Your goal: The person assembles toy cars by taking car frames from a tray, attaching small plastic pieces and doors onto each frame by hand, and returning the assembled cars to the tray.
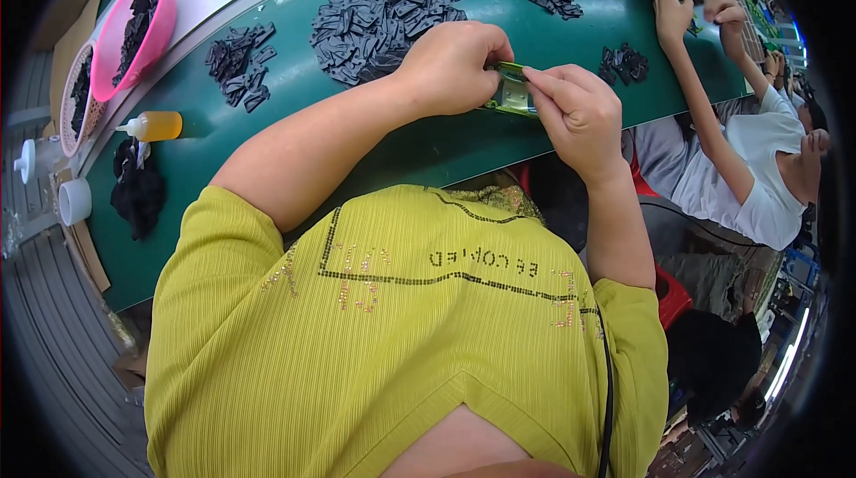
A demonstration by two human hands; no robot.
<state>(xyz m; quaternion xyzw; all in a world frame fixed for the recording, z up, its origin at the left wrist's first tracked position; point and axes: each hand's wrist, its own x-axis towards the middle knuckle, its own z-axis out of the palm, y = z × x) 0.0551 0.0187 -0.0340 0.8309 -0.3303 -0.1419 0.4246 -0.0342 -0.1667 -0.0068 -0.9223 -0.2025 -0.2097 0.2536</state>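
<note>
A green worktop (294,135) stretches across the view. A broad pile of black parts (383,28) lies on it, and a pink bowl (163,30) well to the left carries more. The left hand (455,68) and right hand (580,112) pinch opposite sides of a small green frame (515,93), just right of the pile.

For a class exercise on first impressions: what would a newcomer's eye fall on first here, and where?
A newcomer would probably notice the yellow-green shirt filling the lower middle, then the big heap of black pieces on the green table at the upper middle. Right of and below that heap, the left hand and right hand hold a green-edged piece between them. At upper left, the pink bowl stands out.
</note>
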